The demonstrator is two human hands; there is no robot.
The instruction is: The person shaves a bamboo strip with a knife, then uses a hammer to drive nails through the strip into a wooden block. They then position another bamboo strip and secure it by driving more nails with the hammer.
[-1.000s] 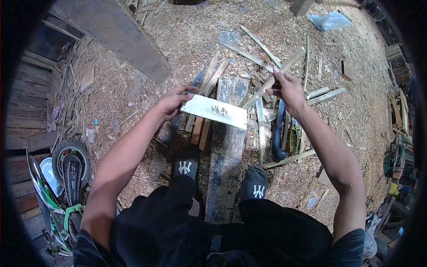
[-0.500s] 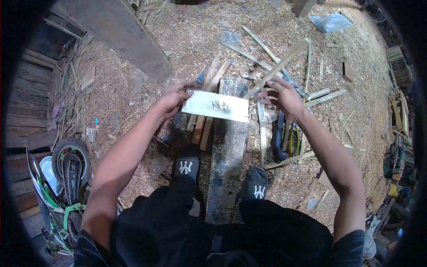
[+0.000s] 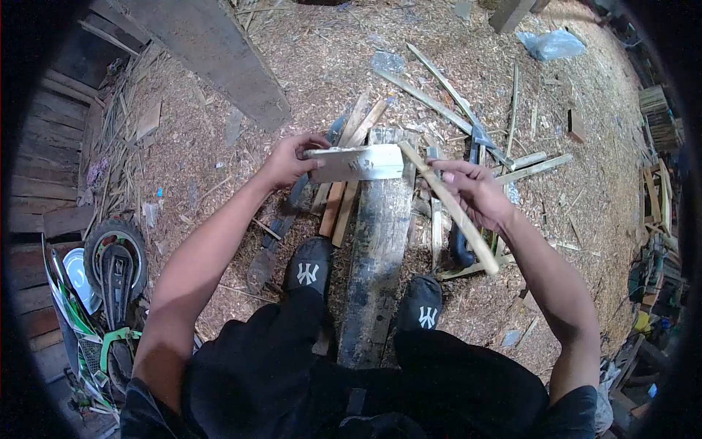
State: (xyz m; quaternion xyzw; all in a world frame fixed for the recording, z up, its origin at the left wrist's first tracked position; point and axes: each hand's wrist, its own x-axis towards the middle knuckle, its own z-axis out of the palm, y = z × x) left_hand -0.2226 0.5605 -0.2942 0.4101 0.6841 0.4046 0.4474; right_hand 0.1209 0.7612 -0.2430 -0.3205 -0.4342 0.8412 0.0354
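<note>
My left hand grips the left end of a whitish flat board with dark marks on its face, thumb in front and fingers behind. The board is tilted so its upper edge shows, over the far end of a worn wooden plank. In my right hand a narrow wooden stick is pinched between thumb and fingers. The stick slants down to the right, its upper end right at the board's right edge.
Wood strips and a dark-handled saw lie on the chip-covered ground ahead. A thick timber post slants in at upper left. Left stands a small green bike; a clear plastic bag lies far right.
The stick has swung from pointing up and right to slanting down and right. The board has tilted, showing its edge, and my right hand has turned and moved slightly lower.
</note>
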